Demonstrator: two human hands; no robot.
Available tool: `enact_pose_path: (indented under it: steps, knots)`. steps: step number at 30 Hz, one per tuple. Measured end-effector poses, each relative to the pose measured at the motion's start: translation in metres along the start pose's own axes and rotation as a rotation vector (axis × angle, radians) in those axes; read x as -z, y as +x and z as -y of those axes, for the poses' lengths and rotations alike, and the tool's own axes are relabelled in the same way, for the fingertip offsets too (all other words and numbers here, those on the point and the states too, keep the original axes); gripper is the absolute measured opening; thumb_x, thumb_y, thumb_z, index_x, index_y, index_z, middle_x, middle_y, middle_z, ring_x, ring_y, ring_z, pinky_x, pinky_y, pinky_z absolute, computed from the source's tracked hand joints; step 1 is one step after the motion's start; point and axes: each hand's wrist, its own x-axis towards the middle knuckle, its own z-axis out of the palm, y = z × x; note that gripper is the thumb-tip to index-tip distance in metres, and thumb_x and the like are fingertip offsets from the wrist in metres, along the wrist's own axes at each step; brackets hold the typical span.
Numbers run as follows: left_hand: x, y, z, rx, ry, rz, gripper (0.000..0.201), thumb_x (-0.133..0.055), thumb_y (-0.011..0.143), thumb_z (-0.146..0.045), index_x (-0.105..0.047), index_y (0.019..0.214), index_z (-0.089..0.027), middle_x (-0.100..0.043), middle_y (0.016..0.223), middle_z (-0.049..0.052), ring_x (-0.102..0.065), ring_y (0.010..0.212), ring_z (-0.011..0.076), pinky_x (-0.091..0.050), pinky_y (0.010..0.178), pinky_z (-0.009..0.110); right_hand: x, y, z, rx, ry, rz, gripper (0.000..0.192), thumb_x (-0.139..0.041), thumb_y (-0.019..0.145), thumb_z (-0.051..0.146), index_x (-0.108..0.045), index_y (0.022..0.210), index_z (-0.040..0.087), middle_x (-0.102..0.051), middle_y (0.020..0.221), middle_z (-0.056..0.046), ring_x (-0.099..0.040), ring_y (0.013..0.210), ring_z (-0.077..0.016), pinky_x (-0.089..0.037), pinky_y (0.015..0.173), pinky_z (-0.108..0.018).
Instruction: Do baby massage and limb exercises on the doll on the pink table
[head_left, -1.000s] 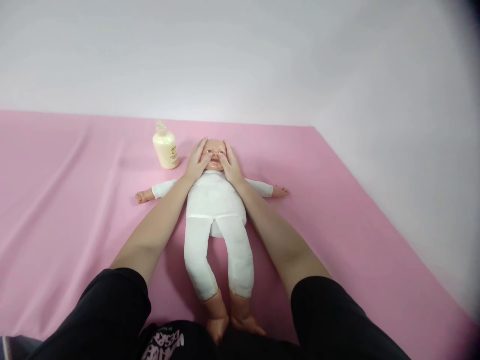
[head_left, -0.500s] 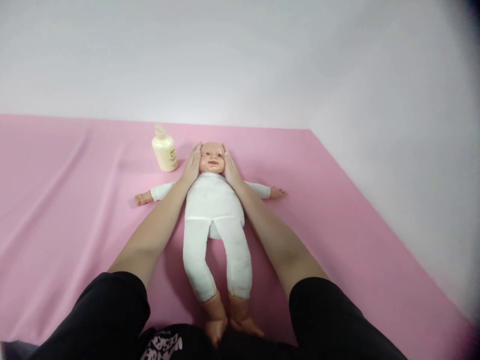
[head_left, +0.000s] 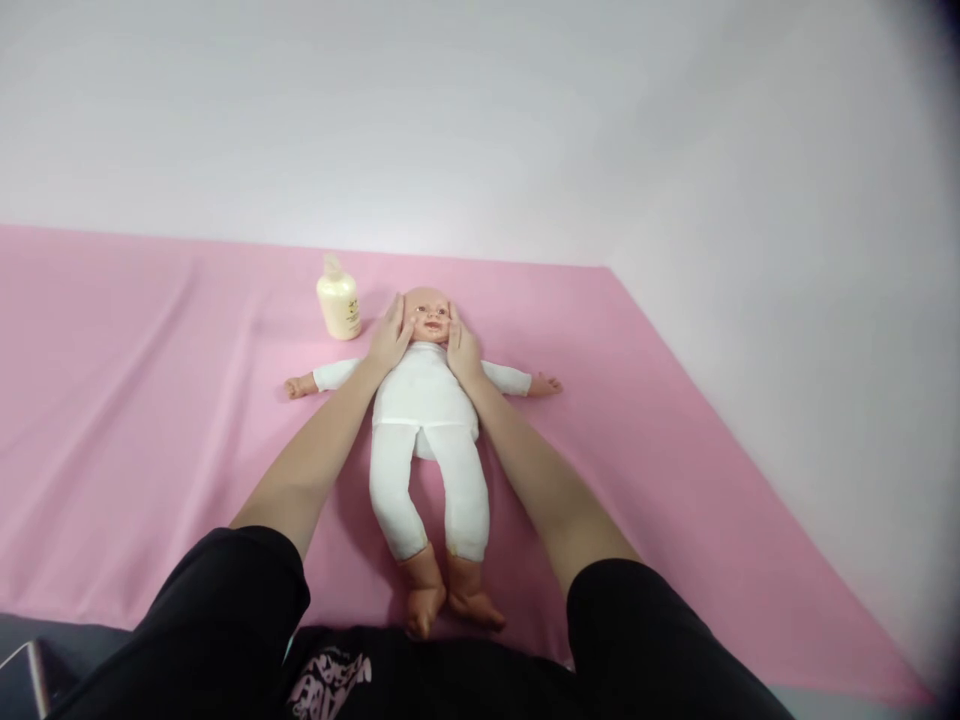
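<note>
Left hand [head_left: 390,340] and right hand [head_left: 459,345], open-palmed, cup the doll [head_left: 427,400]'s cheeks; capped cream-filled bottle [head_left: 338,305] stands nearby.

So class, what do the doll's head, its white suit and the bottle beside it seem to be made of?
Doll's head: probably moulded vinyl or plastic, smooth with slight sheen. White suit: soft knit fabric, matte, wrinkled at the seams. Bottle: likely plastic, cream-coloured, faintly glossy.
</note>
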Motion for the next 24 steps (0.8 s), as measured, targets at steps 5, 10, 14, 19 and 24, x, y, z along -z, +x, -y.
enact_pose_path:
  steps: [5,10,14,19,24]
  knots:
    - [0.002,-0.011,0.005,0.134,-0.004,0.049,0.130,-0.085,0.066,-0.068,-0.020,0.167,-0.017,-0.025,0.171,0.024,-0.031,0.157,0.0419,-0.028,0.129,0.055,0.002,-0.005,0.000,0.005,0.064,0.122,0.110,-0.043,0.083,0.090,-0.025,0.167,0.020,-0.047,0.163,-0.014,-0.052,0.147,-0.0303,-0.040,0.126,-0.047]
    - [0.002,-0.006,0.014,0.138,-0.028,0.062,0.122,-0.082,0.073,-0.062,-0.020,0.167,-0.016,-0.026,0.171,0.024,-0.029,0.158,0.0409,-0.023,0.131,0.055,0.006,-0.004,0.003,-0.031,0.127,0.159,0.111,-0.059,0.081,0.083,-0.024,0.167,0.022,-0.048,0.162,-0.012,-0.053,0.147,-0.0307,-0.039,0.127,-0.051]
    - [0.003,-0.004,0.020,0.087,-0.063,0.090,0.103,-0.066,0.087,-0.069,-0.026,0.165,-0.015,-0.023,0.173,0.020,-0.021,0.162,0.0353,-0.014,0.134,0.051,0.008,-0.002,-0.001,-0.003,0.143,0.065,0.090,-0.033,0.094,0.082,-0.038,0.162,0.023,-0.048,0.163,-0.007,-0.044,0.154,-0.0236,-0.032,0.131,-0.045]
    - [0.005,-0.003,0.022,0.055,-0.115,0.097,0.081,-0.042,0.099,-0.073,-0.036,0.162,-0.021,-0.026,0.173,0.013,-0.017,0.163,0.0272,-0.008,0.135,0.044,0.008,-0.002,-0.005,-0.015,0.152,0.164,0.108,-0.062,0.084,0.077,-0.020,0.168,0.024,-0.043,0.166,-0.008,-0.049,0.150,-0.0278,-0.038,0.129,-0.048]
    - [0.002,-0.003,0.015,0.063,-0.129,0.091,0.103,-0.070,0.083,-0.072,-0.031,0.164,-0.021,-0.023,0.174,0.014,-0.018,0.162,0.0353,-0.013,0.135,0.050,0.011,-0.003,-0.001,0.036,0.131,0.127,0.096,-0.056,0.088,0.078,-0.032,0.165,0.025,-0.041,0.168,-0.004,-0.041,0.156,-0.0277,-0.029,0.133,-0.047]
